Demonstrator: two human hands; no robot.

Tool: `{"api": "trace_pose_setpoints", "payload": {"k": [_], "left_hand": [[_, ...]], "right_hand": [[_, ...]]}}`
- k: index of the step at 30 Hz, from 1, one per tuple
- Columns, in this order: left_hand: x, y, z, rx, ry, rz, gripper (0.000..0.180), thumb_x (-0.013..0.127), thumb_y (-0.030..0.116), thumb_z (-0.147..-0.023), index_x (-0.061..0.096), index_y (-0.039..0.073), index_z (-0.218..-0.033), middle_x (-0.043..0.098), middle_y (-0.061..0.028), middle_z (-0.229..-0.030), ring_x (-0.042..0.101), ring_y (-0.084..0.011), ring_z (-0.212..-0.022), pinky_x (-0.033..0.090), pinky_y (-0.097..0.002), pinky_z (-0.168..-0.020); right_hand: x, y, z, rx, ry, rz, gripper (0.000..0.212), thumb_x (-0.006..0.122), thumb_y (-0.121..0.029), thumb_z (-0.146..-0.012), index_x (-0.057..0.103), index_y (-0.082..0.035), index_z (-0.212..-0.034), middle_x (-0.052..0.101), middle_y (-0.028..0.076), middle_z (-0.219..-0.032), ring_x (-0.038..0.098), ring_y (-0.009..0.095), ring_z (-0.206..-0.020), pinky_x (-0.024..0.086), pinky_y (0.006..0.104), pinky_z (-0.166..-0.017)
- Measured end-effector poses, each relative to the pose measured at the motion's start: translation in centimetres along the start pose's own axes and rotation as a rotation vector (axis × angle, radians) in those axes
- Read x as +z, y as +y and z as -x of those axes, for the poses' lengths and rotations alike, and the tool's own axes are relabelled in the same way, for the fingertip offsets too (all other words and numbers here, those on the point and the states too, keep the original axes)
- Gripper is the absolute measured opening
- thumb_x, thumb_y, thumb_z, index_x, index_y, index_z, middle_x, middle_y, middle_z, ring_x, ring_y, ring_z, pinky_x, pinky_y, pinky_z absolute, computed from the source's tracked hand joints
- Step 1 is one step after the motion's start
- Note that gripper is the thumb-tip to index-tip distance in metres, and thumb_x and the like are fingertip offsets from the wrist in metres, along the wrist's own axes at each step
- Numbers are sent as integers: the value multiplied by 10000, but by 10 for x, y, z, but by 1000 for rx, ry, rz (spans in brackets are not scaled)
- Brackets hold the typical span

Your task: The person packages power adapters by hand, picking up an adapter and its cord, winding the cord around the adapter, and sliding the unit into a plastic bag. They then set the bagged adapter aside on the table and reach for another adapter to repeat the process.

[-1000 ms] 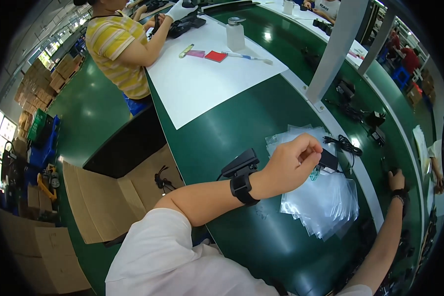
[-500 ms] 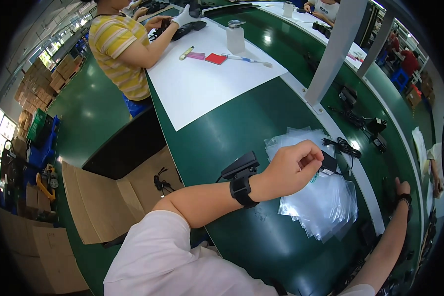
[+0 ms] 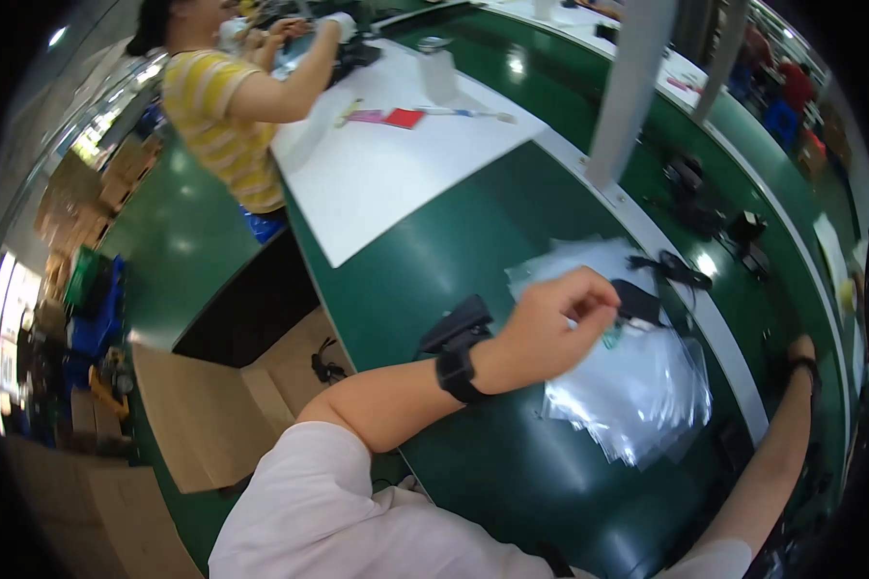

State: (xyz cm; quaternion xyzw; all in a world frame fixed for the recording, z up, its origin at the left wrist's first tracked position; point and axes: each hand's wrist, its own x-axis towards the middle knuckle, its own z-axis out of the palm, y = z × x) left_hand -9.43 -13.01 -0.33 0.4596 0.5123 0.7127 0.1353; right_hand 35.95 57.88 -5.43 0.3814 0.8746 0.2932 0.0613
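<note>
My left hand [image 3: 555, 323] hovers over a fanned stack of clear plastic bags [image 3: 632, 396], its thumb and fingers pinched together. At the fingertips is the edge of a black power adapter [image 3: 637, 301], which the hand appears to grip. A black coiled cord [image 3: 681, 271] lies beyond the adapter. My right hand [image 3: 799, 349] reaches far right over the green surface past the white divider; its fingers are blurred and partly hidden. Both wrists wear black bands, the left with a boxy black device [image 3: 459, 323] attached.
A white sheet [image 3: 386, 193] bears a bottle [image 3: 438, 72], red pad [image 3: 404, 118] and brush [image 3: 468, 113]. A co-worker in yellow stripes [image 3: 212, 125] works far left. A grey post [image 3: 628, 96] rises from the divider. Black adapters [image 3: 743, 232] lie beyond. An open cardboard box [image 3: 188, 415] stands left.
The view has shifted slightly. More of the adapter's face shows at my left fingertips. My right hand has moved slightly farther right. The co-worker's hands have moved.
</note>
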Motion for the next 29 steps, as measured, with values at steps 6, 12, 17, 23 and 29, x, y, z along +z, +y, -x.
{"api": "trace_pose_setpoints", "payload": {"k": [6, 12, 17, 23, 29], "left_hand": [[40, -14, -27, -30, 22, -271, 74, 607, -9, -764, 591, -6, -836, 604, -78, -773, 586, -115, -653, 475, -223, -597], [48, -6, -28, 304, -77, -445, 102, 602, -49, -709, 592, 8, -793, 597, -95, -698, 581, -196, -592, 454, -248, -541], [47, -7, -32, 459, -154, -542, 116, 589, -81, -705, 565, 1, -784, 596, -95, -691, 580, -195, -591, 441, -244, -544], [52, -17, -31, 482, -194, -495, 142, 583, -89, -675, 573, 21, -765, 591, -88, -675, 571, -210, -560, 431, -254, -502], [48, -15, -30, 416, -143, -473, 156, 608, -41, -680, 589, 37, -813, 600, -96, -697, 587, -248, -606, 463, -296, -527]], "right_hand": [[-135, -262, -50, 116, 51, -766, 455, 590, -355, -771, 564, -14, -1071, 578, 210, -1056, 539, 352, -1009, 439, 428, -837], [-262, -326, -51, 195, -50, -1166, 517, 546, -391, -813, 509, -22, -1173, 634, 153, -872, 627, 257, -650, 512, 330, -610], [-217, -368, -82, 289, 120, -1001, 537, 439, -487, -836, 524, -81, -1178, 562, 171, -1126, 534, 311, -1037, 418, 376, -880], [-210, -330, -97, 325, -11, -905, 411, 548, -408, -753, 623, -22, -872, 629, 178, -881, 605, 313, -847, 477, 361, -750], [-248, -236, -90, -3, 334, -334, 205, 634, -224, -675, 669, -108, -840, 638, 195, -850, 631, 292, -806, 475, 351, -793]]}}
